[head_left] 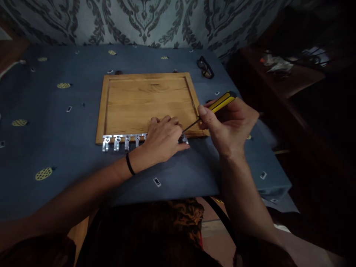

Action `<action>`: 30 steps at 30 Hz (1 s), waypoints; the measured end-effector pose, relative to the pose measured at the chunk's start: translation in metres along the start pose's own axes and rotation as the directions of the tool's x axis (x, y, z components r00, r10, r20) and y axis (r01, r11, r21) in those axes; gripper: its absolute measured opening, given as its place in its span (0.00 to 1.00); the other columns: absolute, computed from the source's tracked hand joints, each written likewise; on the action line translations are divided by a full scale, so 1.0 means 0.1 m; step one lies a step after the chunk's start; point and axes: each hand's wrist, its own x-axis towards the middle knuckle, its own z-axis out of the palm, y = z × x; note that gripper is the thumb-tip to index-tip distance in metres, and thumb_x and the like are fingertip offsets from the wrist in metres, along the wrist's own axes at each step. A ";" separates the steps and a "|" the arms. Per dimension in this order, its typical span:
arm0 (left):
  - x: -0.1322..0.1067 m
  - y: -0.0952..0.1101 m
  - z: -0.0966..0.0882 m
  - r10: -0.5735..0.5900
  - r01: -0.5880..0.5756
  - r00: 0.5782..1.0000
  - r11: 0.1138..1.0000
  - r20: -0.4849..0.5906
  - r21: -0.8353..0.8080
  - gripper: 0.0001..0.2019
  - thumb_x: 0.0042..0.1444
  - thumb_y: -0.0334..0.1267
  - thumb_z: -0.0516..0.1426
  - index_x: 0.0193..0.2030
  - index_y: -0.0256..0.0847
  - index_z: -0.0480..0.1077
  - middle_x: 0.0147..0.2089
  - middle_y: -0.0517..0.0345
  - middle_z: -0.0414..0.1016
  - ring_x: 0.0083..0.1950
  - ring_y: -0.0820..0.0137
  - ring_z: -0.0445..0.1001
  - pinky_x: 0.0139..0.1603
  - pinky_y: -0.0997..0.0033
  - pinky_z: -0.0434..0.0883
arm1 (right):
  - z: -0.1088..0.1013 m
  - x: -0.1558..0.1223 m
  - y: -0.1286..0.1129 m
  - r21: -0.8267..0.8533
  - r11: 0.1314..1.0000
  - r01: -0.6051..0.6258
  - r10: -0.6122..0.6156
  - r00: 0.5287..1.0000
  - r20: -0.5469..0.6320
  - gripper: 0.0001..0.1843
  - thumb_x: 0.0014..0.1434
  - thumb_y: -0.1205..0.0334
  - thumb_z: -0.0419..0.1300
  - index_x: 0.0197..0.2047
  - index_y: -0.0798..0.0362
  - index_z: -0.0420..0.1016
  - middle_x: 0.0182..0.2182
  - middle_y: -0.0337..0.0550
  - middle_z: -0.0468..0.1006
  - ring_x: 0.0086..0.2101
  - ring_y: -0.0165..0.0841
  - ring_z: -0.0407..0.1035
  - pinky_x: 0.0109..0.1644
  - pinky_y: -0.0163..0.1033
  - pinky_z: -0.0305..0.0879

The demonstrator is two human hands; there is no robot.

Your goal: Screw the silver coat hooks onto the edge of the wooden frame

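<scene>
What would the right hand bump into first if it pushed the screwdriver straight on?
Likely the metal hook rail right by the left hand; the right hand aims the screwdriver there, though depth is unclear.

Damask wallpaper (144,18), dim wooden sideboard (292,79)

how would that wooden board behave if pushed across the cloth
The wooden board looks thick and rigid, so probably stiff and fairly heavy. Lying flat on the blue cloth, it should slide or drag the fabric rather than tip. The hook rail at its near edge, under the left hand, might snag.
</scene>
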 end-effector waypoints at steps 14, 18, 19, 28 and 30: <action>0.00 -0.01 0.02 0.005 -0.005 1.000 1.000 -0.012 -0.002 0.18 0.61 0.52 0.64 0.43 0.36 0.76 0.51 0.48 0.77 0.57 0.53 0.72 0.50 0.55 0.63 | -0.06 0.03 -0.04 0.004 1.000 0.000 0.000 0.992 0.123 0.11 0.49 0.50 0.75 0.31 0.44 0.81 0.23 0.31 0.74 0.19 0.26 0.66 0.21 0.34 0.61; 0.00 -0.01 0.04 0.012 -0.012 0.999 1.000 -0.044 0.001 0.17 0.61 0.52 0.64 0.42 0.37 0.75 0.50 0.47 0.77 0.55 0.54 0.72 0.49 0.57 0.63 | -0.06 0.04 -0.06 0.025 0.999 -0.032 0.027 0.986 0.164 0.12 0.49 0.49 0.75 0.33 0.44 0.82 0.24 0.31 0.75 0.18 0.25 0.64 0.19 0.34 0.62; -0.01 -0.01 0.04 0.012 -0.012 0.999 1.000 -0.046 0.001 0.17 0.61 0.52 0.64 0.42 0.38 0.75 0.50 0.47 0.77 0.55 0.54 0.72 0.49 0.57 0.63 | -0.06 0.04 -0.07 0.028 0.999 -0.036 0.031 0.985 0.169 0.12 0.49 0.49 0.75 0.33 0.44 0.82 0.24 0.32 0.75 0.18 0.25 0.64 0.19 0.34 0.63; 0.00 0.00 -0.01 -0.006 0.007 1.000 1.000 0.021 -0.003 0.18 0.62 0.52 0.63 0.44 0.36 0.76 0.52 0.47 0.77 0.58 0.52 0.72 0.51 0.55 0.63 | -0.03 0.03 -0.01 -0.007 1.000 -0.008 0.009 0.991 0.136 0.19 0.46 0.44 0.76 0.29 0.46 0.77 0.22 0.33 0.72 0.18 0.27 0.63 0.19 0.36 0.59; 0.01 0.01 -0.02 -0.011 0.011 0.999 1.000 0.030 -0.003 0.18 0.62 0.52 0.63 0.44 0.36 0.76 0.53 0.46 0.77 0.58 0.52 0.72 0.52 0.54 0.63 | -0.01 0.02 -0.01 -0.041 0.999 -0.009 0.013 0.994 0.110 0.20 0.46 0.42 0.76 0.28 0.46 0.75 0.22 0.34 0.71 0.19 0.28 0.62 0.20 0.37 0.58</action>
